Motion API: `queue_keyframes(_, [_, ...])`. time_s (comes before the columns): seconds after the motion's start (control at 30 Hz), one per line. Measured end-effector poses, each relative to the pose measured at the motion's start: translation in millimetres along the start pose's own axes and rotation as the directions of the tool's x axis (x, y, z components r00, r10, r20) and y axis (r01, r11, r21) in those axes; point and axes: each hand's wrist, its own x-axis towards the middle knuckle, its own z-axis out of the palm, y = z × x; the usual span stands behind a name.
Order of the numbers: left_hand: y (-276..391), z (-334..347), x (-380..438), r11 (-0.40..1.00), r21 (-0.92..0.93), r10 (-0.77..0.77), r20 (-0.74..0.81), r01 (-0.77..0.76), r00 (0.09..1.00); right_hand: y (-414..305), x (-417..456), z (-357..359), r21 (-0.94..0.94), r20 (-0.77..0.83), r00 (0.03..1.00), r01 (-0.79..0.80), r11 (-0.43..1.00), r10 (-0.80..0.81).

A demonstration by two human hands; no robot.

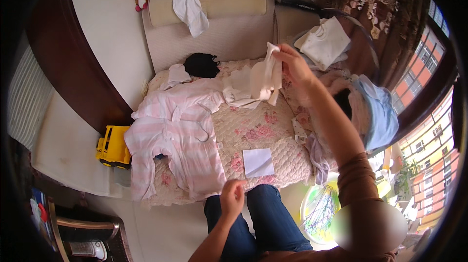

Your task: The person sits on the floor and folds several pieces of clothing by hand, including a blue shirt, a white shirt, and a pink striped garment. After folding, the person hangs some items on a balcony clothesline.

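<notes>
My right hand (294, 65) grips one end of a cream-white cloth garment (268, 79), raised over the quilted floral sofa cover (257, 130). Pale cloth (237, 88) lies just behind and to the left of the garment's lower end. Above my lap, my left hand (233, 198) is loosely curled, with nothing visible in it; its finger gap is unclear. In front of that hand, a white paper-like sheet (258, 162) rests flat on the cover. Two pink-and-white striped garments (190, 145) are spread at the left, with a hanger (204, 136) showing on them.
A black cloth item (202, 65) lies against the sofa back. Folded white clothes (325, 42) are stacked at the right, above a blue garment (380, 112). A yellow toy truck (116, 145) stands at the left. Wire hangers (320, 212) fill a round tub at the lower right.
</notes>
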Motion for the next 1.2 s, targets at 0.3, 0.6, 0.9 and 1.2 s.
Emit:
queue_keyframes(0.3, [154, -35, 125, 0.865, -0.462, 0.273, 0.102, -0.198, 0.957, -93, -110, 74, -0.300, 0.415, 0.905, 0.235, 0.924, -0.096])
queue_keyframes(0.6, [149, -19, 24, 0.689, -0.512, -0.141, 0.599, 0.512, 0.789, -74, -153, 50, -0.359, 0.067, 0.978, 0.209, 0.910, -0.198])
queue_keyframes(0.9, [137, -45, 27, 0.788, -0.424, -0.004, 0.721, 0.446, 0.693, -50, -173, 21, -0.304, -0.126, 0.985, 0.078, 0.949, -0.121])
queue_keyframes(1.2, [103, -46, 32, 0.855, -0.419, -0.113, 0.424, 0.306, 0.898, -47, -193, -3, -0.026, -0.117, 0.993, -0.038, 0.999, 0.035])
